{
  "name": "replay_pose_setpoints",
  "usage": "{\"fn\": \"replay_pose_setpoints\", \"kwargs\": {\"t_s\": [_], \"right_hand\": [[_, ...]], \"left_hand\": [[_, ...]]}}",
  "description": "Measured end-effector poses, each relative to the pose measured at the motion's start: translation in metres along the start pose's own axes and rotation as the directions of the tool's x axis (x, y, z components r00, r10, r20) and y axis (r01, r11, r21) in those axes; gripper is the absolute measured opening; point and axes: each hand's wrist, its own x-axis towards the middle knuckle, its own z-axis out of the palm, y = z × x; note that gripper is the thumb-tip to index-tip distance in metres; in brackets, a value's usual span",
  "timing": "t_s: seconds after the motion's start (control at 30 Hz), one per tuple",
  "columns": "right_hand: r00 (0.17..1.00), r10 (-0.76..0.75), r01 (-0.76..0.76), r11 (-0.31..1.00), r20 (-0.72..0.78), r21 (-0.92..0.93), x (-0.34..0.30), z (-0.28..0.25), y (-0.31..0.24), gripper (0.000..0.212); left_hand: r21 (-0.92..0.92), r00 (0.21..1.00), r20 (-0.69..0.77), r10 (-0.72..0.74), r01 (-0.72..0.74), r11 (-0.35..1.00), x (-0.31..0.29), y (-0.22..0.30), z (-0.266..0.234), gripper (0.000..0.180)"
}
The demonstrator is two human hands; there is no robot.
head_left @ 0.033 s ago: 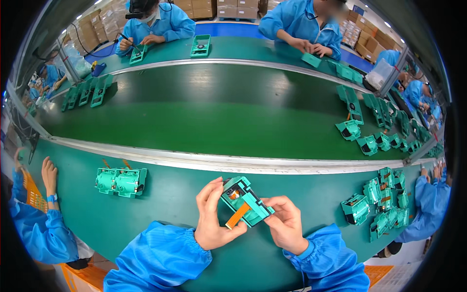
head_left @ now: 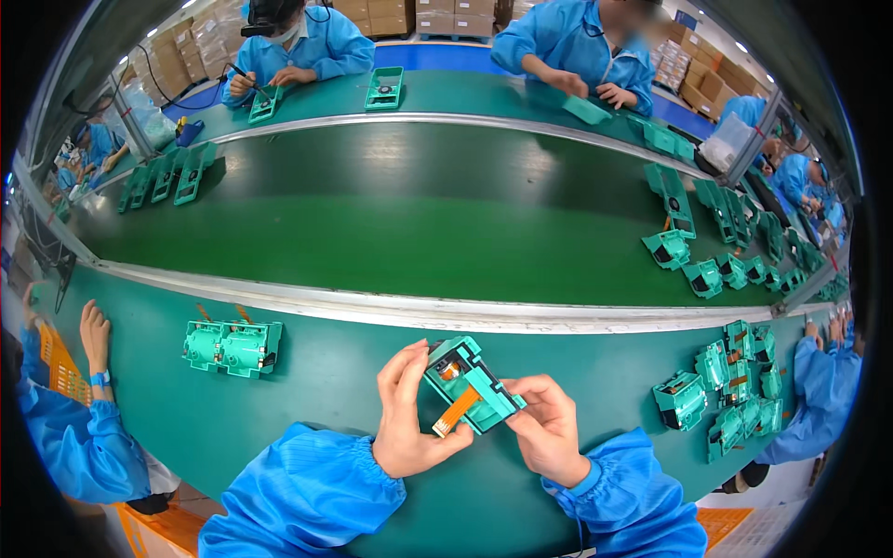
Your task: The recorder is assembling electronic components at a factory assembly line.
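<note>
Between my two hands, tilted above the green worktop (head_left: 353,372), is a green plastic housing (head_left: 484,383) with black parts along its edges. An orange ribbon cable (head_left: 454,413) hangs out over its near side, and a round coppery part shows inside. My left hand (head_left: 409,423) grips its left side, fingers behind the top corner and thumb beneath, close to the cable's end. The thumb and fingers of my right hand (head_left: 547,430) pinch the right corner. Parts of the housing under my fingers are hidden.
Two similar green housings (head_left: 233,348) stand together on the left. Several more housings (head_left: 730,386) are grouped on the right. Beyond a metal rail (head_left: 372,310) lies a green conveyor belt (head_left: 391,223) with green parts at both ends. Co-workers sit across it and at both sides.
My hands and the housing have hardly moved. Across the belt, the co-worker on the right has tilted a green part and shifted it slightly left.
</note>
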Motion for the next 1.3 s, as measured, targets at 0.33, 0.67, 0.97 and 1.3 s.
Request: {"fn": "replay_pose_setpoints", "kwargs": {"t_s": [0.33,0.67,0.97,1.3], "right_hand": [[0.937,-0.314,0.322,0.607,0.153,-0.727,0.006,-0.002,-0.005,0.085],[0.954,-0.214,0.299,0.615,0.211,-0.73,0.005,-0.002,0.0,0.078],[0.971,-0.218,0.219,0.614,0.104,-0.759,0.008,0.002,0.002,0.048],[0.956,-0.258,0.264,0.54,0.142,-0.799,-0.002,0.005,-0.023,0.037]], "left_hand": [[-0.633,0.523,0.771,-0.364,0.566,-0.528,0.013,-0.004,-0.014,0.078],[-0.717,0.547,0.696,-0.465,0.504,-0.481,0.003,-0.006,-0.012,0.073],[0.735,0.94,-0.048,-0.339,0.263,0.625,0.014,0.004,-0.08,0.057],[0.87,0.933,-0.135,-0.335,0.273,0.411,-0.003,-0.033,-0.117,0.053]]}}
